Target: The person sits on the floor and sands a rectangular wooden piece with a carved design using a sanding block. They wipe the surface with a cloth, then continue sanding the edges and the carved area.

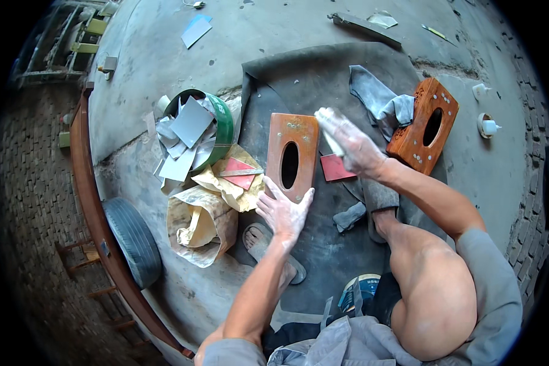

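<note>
A brown wooden tissue box [276,146] with a dark oval opening lies on the dark mat. My left hand [285,215], dusted white, spans its near end, thumb at the right corner and fingers at the left. Just right of the box, my right hand [352,146] is raised, fingers together and whitened by powder. A thin pale sheet shows along its palm side; its kind is hard to make out. Close below that hand lies a red square sheet [335,168]. Further right stands a second, carved tissue box [443,113] with pale spots, tilted against a grey cloth [378,97].
Left of the mat are a green bucket [224,131] full of grey sheets, a yellowish paper bag [186,244] and a tyre [132,241]. A grey rag [349,217] lies by my right foot. Small white bottles [488,127] and a yellow cutter knife [436,33] rest on the floor.
</note>
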### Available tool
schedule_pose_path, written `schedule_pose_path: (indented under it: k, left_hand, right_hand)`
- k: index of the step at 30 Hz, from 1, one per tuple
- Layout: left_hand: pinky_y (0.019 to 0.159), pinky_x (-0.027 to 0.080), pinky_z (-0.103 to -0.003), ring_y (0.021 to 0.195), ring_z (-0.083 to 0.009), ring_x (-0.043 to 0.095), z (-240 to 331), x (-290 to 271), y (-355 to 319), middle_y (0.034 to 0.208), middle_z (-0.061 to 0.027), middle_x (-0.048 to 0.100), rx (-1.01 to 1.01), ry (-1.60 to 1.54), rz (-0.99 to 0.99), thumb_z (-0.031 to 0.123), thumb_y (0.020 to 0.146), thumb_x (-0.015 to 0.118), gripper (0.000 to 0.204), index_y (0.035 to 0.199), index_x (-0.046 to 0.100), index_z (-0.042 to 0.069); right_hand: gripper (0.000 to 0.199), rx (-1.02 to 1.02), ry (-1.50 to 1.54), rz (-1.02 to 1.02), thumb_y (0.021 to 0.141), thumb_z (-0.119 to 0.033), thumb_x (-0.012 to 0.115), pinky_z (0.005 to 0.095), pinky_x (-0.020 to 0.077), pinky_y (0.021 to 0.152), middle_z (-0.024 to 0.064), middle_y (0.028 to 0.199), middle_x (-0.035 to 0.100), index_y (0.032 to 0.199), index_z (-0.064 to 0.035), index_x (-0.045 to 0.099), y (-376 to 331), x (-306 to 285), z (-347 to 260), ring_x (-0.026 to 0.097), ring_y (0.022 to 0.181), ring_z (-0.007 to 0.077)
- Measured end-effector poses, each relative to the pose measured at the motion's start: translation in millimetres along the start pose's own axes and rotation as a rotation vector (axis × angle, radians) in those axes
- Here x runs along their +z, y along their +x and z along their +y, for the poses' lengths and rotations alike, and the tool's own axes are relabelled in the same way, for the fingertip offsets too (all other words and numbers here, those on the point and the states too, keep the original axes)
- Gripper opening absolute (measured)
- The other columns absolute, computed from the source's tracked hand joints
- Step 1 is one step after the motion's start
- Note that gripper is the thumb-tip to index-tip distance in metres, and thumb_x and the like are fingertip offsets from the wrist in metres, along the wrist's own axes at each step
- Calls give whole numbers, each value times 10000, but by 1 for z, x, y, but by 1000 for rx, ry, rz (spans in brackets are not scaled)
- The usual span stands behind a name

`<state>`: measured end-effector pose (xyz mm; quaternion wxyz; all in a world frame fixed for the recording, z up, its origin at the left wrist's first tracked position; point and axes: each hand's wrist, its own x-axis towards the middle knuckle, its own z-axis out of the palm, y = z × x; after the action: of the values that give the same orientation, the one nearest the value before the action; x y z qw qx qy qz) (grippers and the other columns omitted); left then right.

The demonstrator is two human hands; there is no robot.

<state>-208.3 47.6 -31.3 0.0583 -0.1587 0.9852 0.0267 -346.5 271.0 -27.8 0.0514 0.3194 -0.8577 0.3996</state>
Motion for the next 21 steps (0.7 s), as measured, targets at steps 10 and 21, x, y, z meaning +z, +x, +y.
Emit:
schedule_pose_path:
  k: [10,21]
  left_hand:
    - [973,424,-522,1132,-396,574,8,54,18,1156,-192,612,-218,-293,264,382,1052,520,426,1234,606,6]
    - [953,450,-508,1116,-365,610,7,57,20,1157,-162,626,-200,-300,307,359,1016,568,392,1213,615,23]
  right_hand:
    - [604,-226,-264,-238,861,-108,593,448,346,1241,237,1513,517,1431,80,518,-16,51,-1,482,1438,342]
    - [697,-163,-312,-310,810,-63,601,491,253,1277,315,1568,412,1457,141,443,-18,52,-16,385,1498,406]
